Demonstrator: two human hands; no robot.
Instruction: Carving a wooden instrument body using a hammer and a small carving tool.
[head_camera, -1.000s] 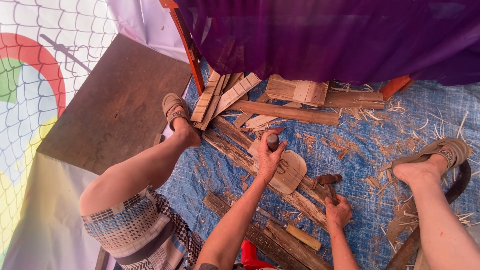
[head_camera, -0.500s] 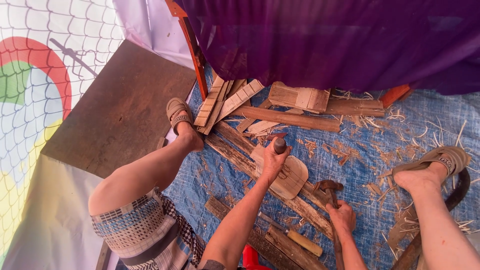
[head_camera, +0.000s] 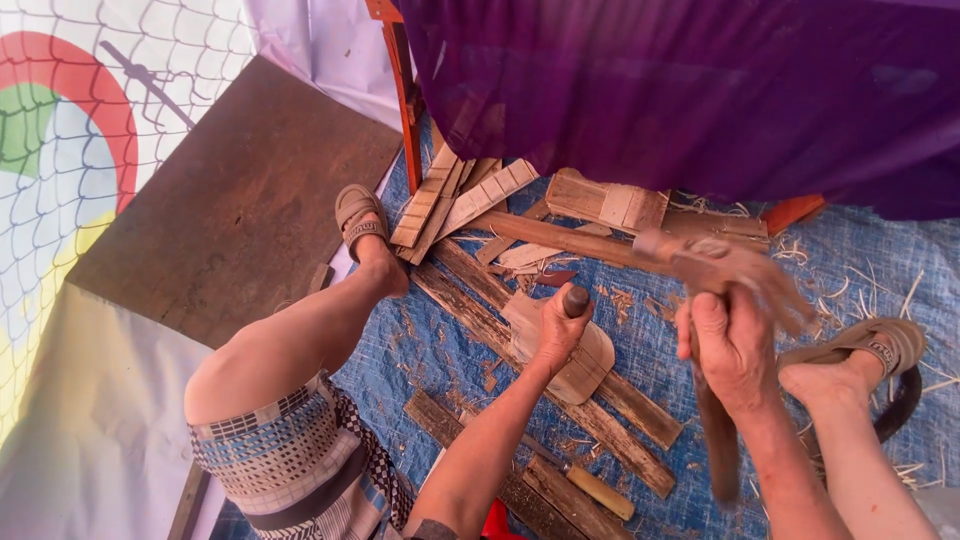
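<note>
My left hand (head_camera: 555, 330) is shut around the round handle of a flat, paddle-shaped wooden piece (head_camera: 592, 368), holding it upright against a long weathered plank (head_camera: 625, 432) on the blue tarp. My right hand (head_camera: 732, 352) grips the handle of a wooden-handled chopping tool (head_camera: 716, 445). Its head (head_camera: 722, 262) is raised and motion-blurred, up and to the right of the paddle piece. The two hands are apart.
Cut wood slats (head_camera: 450, 200) and blocks (head_camera: 605, 205) lie at the far side under a purple cloth (head_camera: 700, 90). A knife with a pale handle (head_camera: 592, 487) rests near my knee. My sandalled feet (head_camera: 360, 225) (head_camera: 862, 350) flank the work. A brown board (head_camera: 240, 200) lies left, with shavings on the blue tarp (head_camera: 430, 350).
My right hand has lifted the chopping tool from low beside the plank to above the paddle piece. My left hand keeps its hold on the handle.
</note>
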